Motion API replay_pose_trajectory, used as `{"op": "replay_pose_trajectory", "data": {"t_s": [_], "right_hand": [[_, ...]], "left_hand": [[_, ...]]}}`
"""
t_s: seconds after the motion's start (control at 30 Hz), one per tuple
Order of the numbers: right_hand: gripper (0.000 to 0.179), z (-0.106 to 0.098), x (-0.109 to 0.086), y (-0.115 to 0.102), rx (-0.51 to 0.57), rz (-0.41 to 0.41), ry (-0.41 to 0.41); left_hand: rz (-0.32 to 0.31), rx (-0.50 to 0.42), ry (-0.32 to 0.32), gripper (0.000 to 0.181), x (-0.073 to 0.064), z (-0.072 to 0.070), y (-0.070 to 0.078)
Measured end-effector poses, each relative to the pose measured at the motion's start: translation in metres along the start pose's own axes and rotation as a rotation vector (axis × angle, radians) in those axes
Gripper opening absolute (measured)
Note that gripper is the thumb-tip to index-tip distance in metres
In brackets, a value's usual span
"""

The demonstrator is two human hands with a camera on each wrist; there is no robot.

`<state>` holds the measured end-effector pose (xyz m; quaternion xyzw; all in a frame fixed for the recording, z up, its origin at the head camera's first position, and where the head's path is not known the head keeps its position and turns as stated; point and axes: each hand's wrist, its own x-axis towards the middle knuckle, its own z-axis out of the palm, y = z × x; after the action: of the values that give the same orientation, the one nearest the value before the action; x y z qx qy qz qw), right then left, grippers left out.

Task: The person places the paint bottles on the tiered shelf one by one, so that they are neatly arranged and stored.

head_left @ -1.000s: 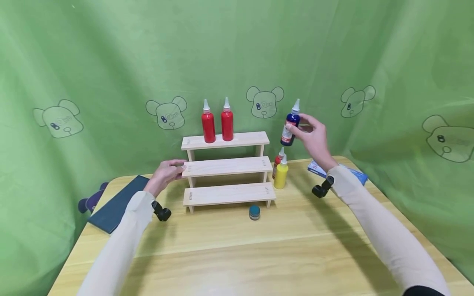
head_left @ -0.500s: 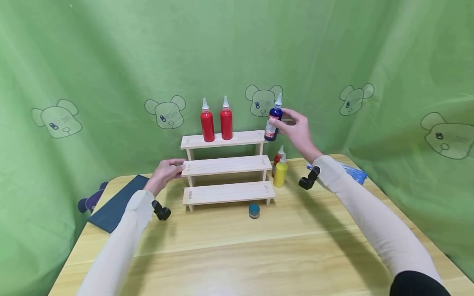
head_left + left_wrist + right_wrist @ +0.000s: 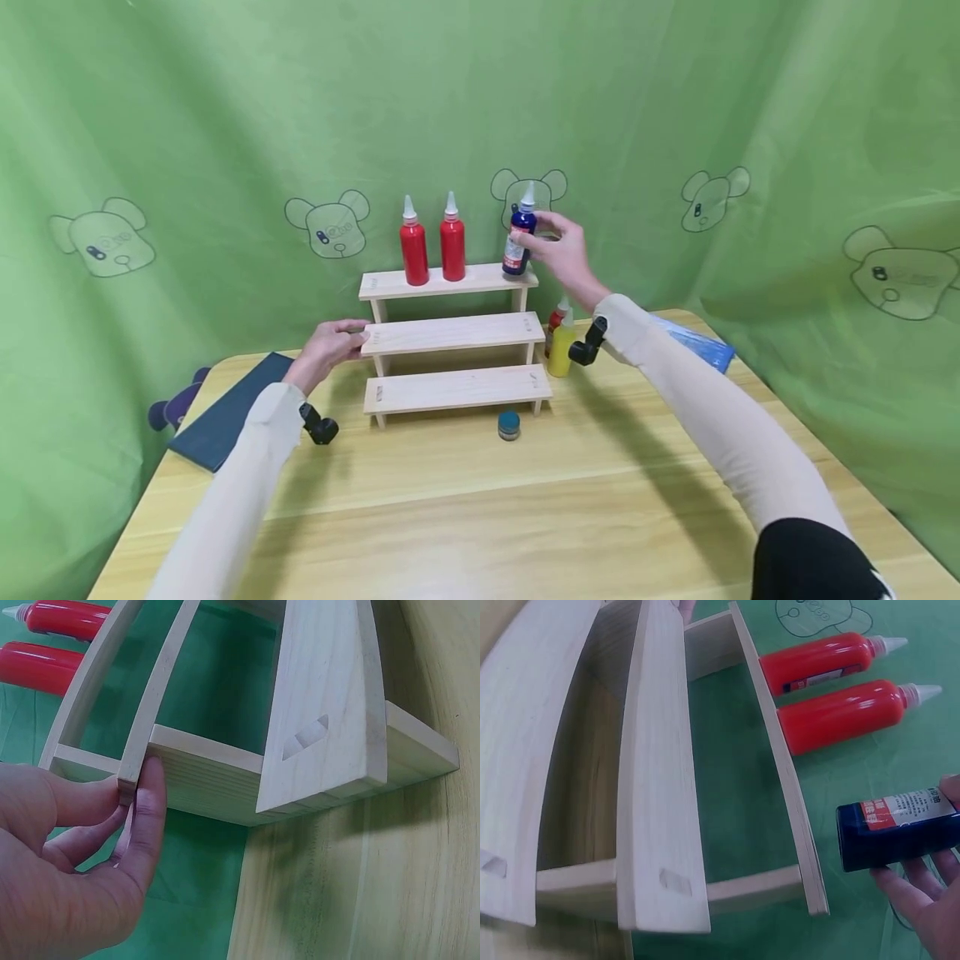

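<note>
A three-tier wooden shelf (image 3: 450,333) stands at the middle of the table. My left hand (image 3: 327,350) pinches the left end of its middle board (image 3: 129,769) between thumb and fingers. Two red squeeze bottles (image 3: 414,254) with pointed white caps stand upright on the top board (image 3: 487,278), left of its middle. My right hand (image 3: 564,252) grips a dark blue squeeze bottle (image 3: 515,252), slightly tilted, at the right end of the top board. In the right wrist view a gap shows between the base of the blue bottle (image 3: 885,836) and the board's edge.
A yellow bottle (image 3: 560,350) and a smaller red bottle (image 3: 553,323) stand right of the shelf. A small teal-lidded jar (image 3: 508,426) sits in front. A dark flat board (image 3: 228,412) lies left, a blue packet (image 3: 697,343) right. Green curtain (image 3: 450,92) hangs behind.
My right hand has carried the blue bottle leftward, from beyond the shelf's right side to over the right end of the top board. My left hand keeps its hold on the middle board.
</note>
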<state>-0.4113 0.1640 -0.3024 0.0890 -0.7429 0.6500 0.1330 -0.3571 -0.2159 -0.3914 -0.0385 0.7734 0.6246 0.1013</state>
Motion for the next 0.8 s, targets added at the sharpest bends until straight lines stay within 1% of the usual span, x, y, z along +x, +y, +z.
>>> {"op": "replay_pose_trajectory", "data": {"t_s": [0.2, 0.37, 0.63, 0.7, 0.8], "right_hand": [[0.056, 0.019, 0.004, 0.000, -0.030, -0.004, -0.012], [0.055, 0.029, 0.008, 0.001, -0.040, -0.014, -0.003], [0.058, 0.034, 0.011, 0.003, -0.025, 0.010, -0.012], [0.058, 0.035, 0.012, 0.005, -0.038, 0.006, -0.020], [0.056, 0.036, 0.012, 0.009, -0.060, -0.019, -0.037]], "left_hand": [[0.001, -0.002, -0.011, 0.049, -0.001, -0.002, 0.002], [-0.001, -0.017, -0.011, 0.049, -0.001, -0.001, 0.001], [-0.001, -0.017, -0.014, 0.049, 0.000, -0.001, -0.001], [0.003, -0.014, -0.016, 0.049, 0.000, -0.001, 0.000], [-0.006, -0.013, -0.010, 0.049, 0.000, -0.001, -0.001]]}}
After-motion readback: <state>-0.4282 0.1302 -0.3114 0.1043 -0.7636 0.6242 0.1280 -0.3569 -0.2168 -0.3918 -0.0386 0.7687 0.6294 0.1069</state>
